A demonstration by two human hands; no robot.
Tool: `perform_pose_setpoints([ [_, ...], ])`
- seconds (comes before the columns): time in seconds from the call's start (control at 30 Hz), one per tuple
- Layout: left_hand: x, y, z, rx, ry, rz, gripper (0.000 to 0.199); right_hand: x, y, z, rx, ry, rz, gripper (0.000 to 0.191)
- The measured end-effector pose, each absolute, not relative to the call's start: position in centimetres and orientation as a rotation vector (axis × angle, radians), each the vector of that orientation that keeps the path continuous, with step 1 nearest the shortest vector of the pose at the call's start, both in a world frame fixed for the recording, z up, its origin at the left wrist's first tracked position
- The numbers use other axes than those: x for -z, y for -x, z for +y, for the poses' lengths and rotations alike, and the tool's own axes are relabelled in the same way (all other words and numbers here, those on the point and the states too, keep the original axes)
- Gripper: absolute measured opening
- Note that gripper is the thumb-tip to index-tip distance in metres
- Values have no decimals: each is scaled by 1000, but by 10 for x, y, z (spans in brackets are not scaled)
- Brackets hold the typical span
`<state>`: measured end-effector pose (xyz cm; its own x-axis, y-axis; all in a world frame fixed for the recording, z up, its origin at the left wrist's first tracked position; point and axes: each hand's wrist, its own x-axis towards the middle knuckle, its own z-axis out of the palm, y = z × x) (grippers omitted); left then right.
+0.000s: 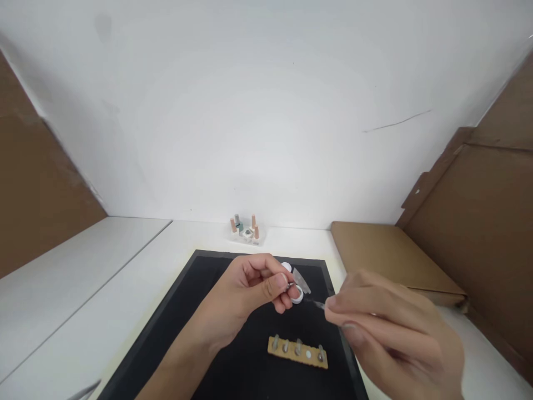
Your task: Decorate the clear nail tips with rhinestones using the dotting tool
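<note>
My left hand is closed over the black mat, its thumb and index finger pinching the small metal stem of a nail-tip holder. A clear false nail stands out from that stem, tilted. To its right, my right hand is closed on a thin brush-like tool, its narrow end toward the false nail but apart from it. Most of the tool is hidden by the fingers. Below both hands lies a wooden strip bearing several upright false nails and one bare white spot. A small white jar is partly behind my left fingers.
A white round lid lies near the back of the black mat. Behind it, a clear tray holds several nail polish bottles. A flat cardboard box lies at right. Cardboard walls stand on both sides, and a white wall behind.
</note>
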<state>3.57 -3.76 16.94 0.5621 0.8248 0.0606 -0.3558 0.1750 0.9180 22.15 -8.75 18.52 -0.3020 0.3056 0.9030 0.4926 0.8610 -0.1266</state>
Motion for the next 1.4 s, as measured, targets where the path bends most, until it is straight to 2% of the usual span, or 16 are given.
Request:
perform_pose_setpoints([
  [0.33,-160,-43,-11,-766,-1054,593,17,-181,-231,-71,-136,772,-1864,22],
  [0.53,-154,-46,-1,-728,-1017,611,15,-178,-236,-63,-301,838,-1952,13],
  [0.77,-152,-40,2,-748,-1024,588,14,-180,-248,-61,-205,963,-1927,26],
  [0.93,-145,-44,4,-737,-1131,656,21,-183,-258,-63,-112,969,-1901,28],
  [1.13,-105,-66,6,-773,-1236,755,25,-181,-268,-55,-177,1151,-1847,32],
  [1.23,-78,-71,10,-783,-1278,826,29,-181,-273,-54,-189,1226,-1827,29],
  [1.4,-33,-62,14,-801,-1417,965,24,-182,-279,-57,-213,1256,-1813,26],
])
